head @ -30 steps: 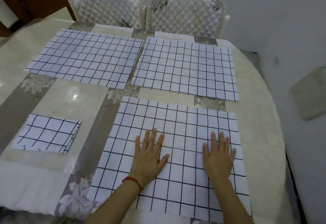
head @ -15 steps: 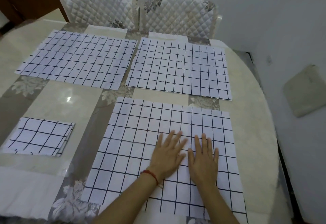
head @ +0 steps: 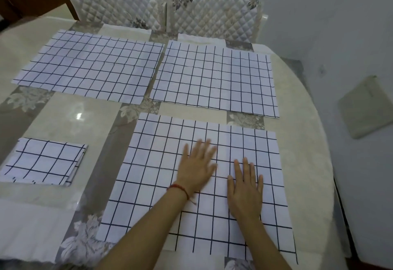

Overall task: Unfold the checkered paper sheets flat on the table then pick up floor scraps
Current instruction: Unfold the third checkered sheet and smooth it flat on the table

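Both your hands lie flat, fingers straight and holding nothing, on the nearest checkered sheet [head: 161, 184], which sits at the near edge of the table [head: 308, 163], toward its right side. Your left hand [head: 196, 167] is blurred, so it looks to be sliding; your right hand [head: 244, 191] rests just beside it, nearer the table's near edge.

Two more unfolded sheets lie along the far edge: the far-left sheet [head: 89, 67] and the far-right sheet [head: 214, 78], almost touching at their inner edges. The folded sheet [head: 42, 161] waits at the left side near the near edge, not yet opened.

What could go wrong, as I judge it:

- The tabletop looks glossy. If you push sideways harder than you press down, the whole sheet may skid instead of flattening, and its far edge sits close to the far-right sheet, so it could ride over that one.
- The near edge of the sheet lies at or close to the table's near edge. A stroke pulled toward you could drag it off.
- A fold line shows just beside your left fingertips. Sweeping both hands toward each other could pinch it into a new ridge; stroke outward from the middle.
- When you reach left for the folded sheet, your forearm may brush this one out of place.

No floor scraps can be made out from here; a grey pad [head: 363, 108] lies beyond the table's right edge.
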Action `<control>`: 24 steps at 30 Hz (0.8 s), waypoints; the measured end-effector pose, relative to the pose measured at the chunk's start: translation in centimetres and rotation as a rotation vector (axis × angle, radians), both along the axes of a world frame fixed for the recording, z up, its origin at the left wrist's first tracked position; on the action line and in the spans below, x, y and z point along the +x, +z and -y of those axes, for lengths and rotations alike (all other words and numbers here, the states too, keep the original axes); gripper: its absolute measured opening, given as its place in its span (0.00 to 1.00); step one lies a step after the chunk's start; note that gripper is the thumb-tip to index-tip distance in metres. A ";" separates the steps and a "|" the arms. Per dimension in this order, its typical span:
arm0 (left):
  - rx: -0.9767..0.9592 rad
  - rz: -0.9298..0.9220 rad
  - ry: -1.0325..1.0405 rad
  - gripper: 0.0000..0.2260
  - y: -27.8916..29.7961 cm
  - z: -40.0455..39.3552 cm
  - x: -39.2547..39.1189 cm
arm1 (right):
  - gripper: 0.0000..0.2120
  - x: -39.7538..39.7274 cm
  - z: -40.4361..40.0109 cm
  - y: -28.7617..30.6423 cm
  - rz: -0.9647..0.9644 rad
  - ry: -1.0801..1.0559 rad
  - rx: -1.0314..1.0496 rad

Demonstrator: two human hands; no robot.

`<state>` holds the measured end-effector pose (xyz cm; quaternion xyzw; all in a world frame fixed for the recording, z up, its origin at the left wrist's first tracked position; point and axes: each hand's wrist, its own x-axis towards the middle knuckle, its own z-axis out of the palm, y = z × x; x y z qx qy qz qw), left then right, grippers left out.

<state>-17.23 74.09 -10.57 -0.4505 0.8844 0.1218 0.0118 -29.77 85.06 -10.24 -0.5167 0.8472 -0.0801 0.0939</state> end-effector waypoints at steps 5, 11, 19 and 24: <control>-0.024 -0.040 0.430 0.27 -0.8 3.0 7.4 | 0.25 0.0 0.0 0.0 0.017 -0.003 -0.016; -0.041 -0.131 0.397 0.26 0.5 0.5 8.4 | 0.25 0.0 0.0 0.7 0.033 0.001 0.030; 0.048 -0.156 0.179 0.23 2.9 -4.5 9.6 | 0.21 2.2 -1.4 4.2 0.287 0.084 -0.040; 0.031 -0.191 0.201 0.20 5.5 -7.2 13.1 | 0.18 5.2 -3.0 5.8 0.466 0.212 -0.039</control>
